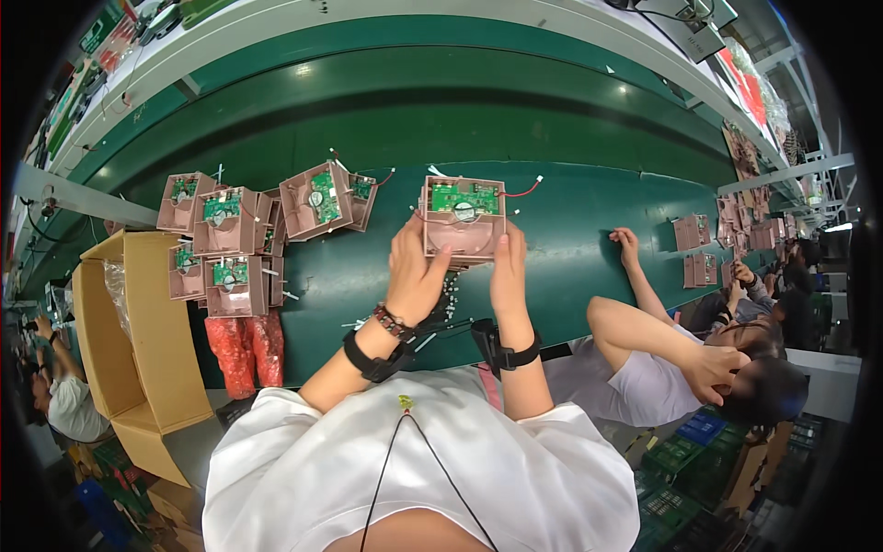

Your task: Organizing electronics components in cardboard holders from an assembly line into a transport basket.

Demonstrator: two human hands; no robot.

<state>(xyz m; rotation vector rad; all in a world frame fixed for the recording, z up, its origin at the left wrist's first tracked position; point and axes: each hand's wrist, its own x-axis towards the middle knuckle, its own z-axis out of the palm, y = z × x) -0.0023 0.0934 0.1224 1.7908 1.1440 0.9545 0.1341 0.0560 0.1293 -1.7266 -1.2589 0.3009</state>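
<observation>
Between my two hands is a pinkish-brown plastic housing (471,241) with a green circuit board (449,197) inside its far half. A red-and-black wire with a white plug (540,180) sticks out at its right. My left hand (414,267) grips the left wall, thumb at the near corner. My right hand (509,262) is closed along the right wall. What lies beneath the housing is mostly hidden. Small white pieces (451,293) and thin cables lie on the green table just nearer than it.
Several similar housings (221,221) are stacked at the left of the green table (570,198). Beside them stand an open cardboard box (175,340) and red bubble-wrap (244,354). At the right a co-worker's arm (635,262) rests on the table; more housings (699,270) lie beyond.
</observation>
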